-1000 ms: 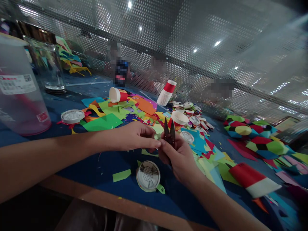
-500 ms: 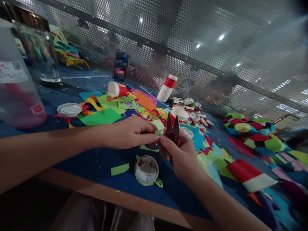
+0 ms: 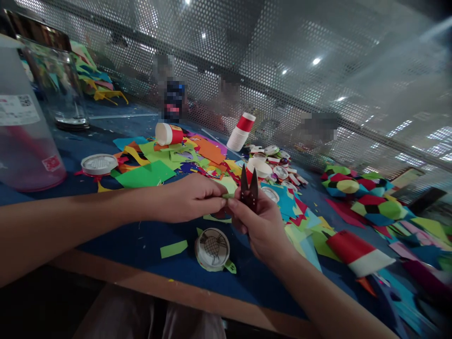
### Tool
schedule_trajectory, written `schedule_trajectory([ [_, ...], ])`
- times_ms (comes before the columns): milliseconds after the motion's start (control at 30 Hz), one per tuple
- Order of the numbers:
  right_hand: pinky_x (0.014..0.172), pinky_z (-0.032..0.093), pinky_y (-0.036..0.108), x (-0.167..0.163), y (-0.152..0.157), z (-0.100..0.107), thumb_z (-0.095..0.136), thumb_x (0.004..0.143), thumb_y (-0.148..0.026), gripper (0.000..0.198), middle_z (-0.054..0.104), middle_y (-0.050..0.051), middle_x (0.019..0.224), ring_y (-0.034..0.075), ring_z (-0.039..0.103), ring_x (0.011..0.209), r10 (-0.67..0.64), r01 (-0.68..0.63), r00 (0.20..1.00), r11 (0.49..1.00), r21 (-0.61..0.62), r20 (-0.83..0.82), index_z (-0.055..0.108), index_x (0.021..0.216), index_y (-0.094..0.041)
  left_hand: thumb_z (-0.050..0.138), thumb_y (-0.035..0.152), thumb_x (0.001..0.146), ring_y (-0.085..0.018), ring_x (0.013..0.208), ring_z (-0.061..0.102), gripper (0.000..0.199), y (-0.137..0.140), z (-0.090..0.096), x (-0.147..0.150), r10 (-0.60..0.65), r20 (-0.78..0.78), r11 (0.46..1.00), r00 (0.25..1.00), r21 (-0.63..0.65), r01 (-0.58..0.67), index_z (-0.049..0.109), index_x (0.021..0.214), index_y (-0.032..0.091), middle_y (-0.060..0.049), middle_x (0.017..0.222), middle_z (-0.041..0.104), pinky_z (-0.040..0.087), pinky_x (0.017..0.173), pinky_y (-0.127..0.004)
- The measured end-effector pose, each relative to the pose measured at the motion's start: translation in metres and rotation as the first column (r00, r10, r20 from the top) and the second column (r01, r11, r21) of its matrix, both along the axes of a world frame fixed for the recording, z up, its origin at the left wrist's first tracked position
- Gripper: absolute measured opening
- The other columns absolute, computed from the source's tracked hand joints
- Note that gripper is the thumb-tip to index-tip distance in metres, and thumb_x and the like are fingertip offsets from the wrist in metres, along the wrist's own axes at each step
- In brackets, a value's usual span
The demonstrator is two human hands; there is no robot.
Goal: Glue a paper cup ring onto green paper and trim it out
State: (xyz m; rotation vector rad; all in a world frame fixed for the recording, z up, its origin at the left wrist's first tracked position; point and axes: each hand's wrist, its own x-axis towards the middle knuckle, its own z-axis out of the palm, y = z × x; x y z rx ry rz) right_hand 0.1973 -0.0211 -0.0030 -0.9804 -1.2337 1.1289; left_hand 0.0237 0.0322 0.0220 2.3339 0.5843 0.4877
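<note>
My left hand (image 3: pixel 194 197) is closed in a pinch on a small light-green paper piece (image 3: pixel 229 196). Dark thread snips (image 3: pixel 249 192) sit in my closed right hand (image 3: pixel 266 230), blades apart and pointing up. The right thumb and fingertip meet the same paper from the other side. Below the hands lies a white paper-cup base (image 3: pixel 212 247) with a crosshatched drawing, and green paper bits stick out from under it. A loose green paper strip (image 3: pixel 173 249) rests to its left on the blue tabletop (image 3: pixel 141 263).
Coloured paper scraps (image 3: pixel 148 174) cover the middle. Behind them are a tipped cup (image 3: pixel 169 135), a leaning cup stack (image 3: pixel 242 132) and a pile of cup bases (image 3: pixel 282 169). A red-and-white cup piece (image 3: pixel 360 252) lies right. A plastic bottle (image 3: pixel 30 136) and a glass jar (image 3: pixel 63 89) stand left.
The view has shifted slightly. The small green paper between my fingertips has turned and now shows nearly edge-on. Both hands keep their grip, and the snips stay apart.
</note>
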Motion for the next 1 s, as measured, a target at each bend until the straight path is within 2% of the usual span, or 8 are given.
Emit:
schedule_trajectory([
  [200, 0.034, 0.027, 0.015, -0.0003, -0.0011, 0.0007, 0.082, 0.069, -0.028, 0.024, 0.051, -0.007, 0.054, 0.004, 0.038, 0.038, 0.032, -0.033, 0.999, 0.999, -0.029, -0.027, 0.06, 0.073, -0.019, 0.036, 0.033, 0.09, -0.017, 0.074, 0.058, 0.037, -0.0013, -0.0006, 0.0016, 0.032, -0.022, 0.999, 0.999, 0.019, -0.031, 0.064, 0.078, 0.013, -0.005, 0.078, 0.064, 0.041, 0.068, -0.026],
  [400, 0.033, 0.025, 0.016, -0.0011, -0.0016, 0.0029, 0.082, 0.068, -0.034, 0.03, 0.05, -0.008, 0.048, 0.003, 0.036, 0.035, -0.011, 0.009, 0.999, 0.997, -0.078, -0.031, 0.057, 0.072, -0.018, 0.046, 0.037, 0.084, -0.014, 0.066, 0.051, 0.029, -0.0005, -0.0022, 0.001, 0.125, 0.012, 0.988, 0.992, 0.089, -0.126, 0.061, 0.073, 0.015, -0.001, 0.069, 0.059, 0.036, 0.06, -0.023],
  [700, 0.033, 0.026, 0.017, 0.0014, -0.0016, 0.0014, 0.075, 0.076, -0.037, 0.028, 0.051, -0.007, 0.05, 0.005, 0.038, 0.036, -0.007, 0.012, 0.995, 0.999, -0.041, 0.102, 0.056, 0.072, -0.018, 0.049, 0.038, 0.081, -0.013, 0.065, 0.053, 0.025, 0.0031, -0.0043, 0.002, 0.165, 0.049, 0.982, 0.985, -0.104, -0.159, 0.061, 0.072, 0.017, 0.001, 0.066, 0.057, 0.038, 0.06, -0.024],
  [867, 0.033, 0.024, 0.018, 0.001, -0.0006, 0.0003, 0.077, 0.074, -0.04, 0.031, 0.049, -0.008, 0.048, 0.005, 0.035, 0.035, -0.033, 0.038, 0.994, 0.998, -0.051, 0.103, 0.054, 0.073, -0.019, 0.057, 0.034, 0.076, -0.012, 0.064, 0.048, 0.017, 0.0056, -0.0083, 0.0045, 0.205, 0.18, 0.972, 0.962, -0.156, -0.178, 0.057, 0.074, 0.017, 0.003, 0.067, 0.055, 0.037, 0.059, -0.024],
  [1000, 0.035, 0.027, 0.018, 0.0028, 0.0005, -0.0017, 0.076, 0.075, -0.044, 0.031, 0.053, -0.006, 0.057, 0.006, 0.038, 0.039, -0.009, 0.01, 0.999, 0.999, -0.031, 0.044, 0.058, 0.081, -0.019, 0.061, 0.035, 0.076, -0.01, 0.061, 0.044, 0.02, 0.0043, -0.0044, 0.0054, 0.276, 0.279, 0.938, 0.92, -0.286, -0.195, 0.057, 0.07, 0.016, 0.004, 0.064, 0.051, 0.034, 0.057, -0.023],
])
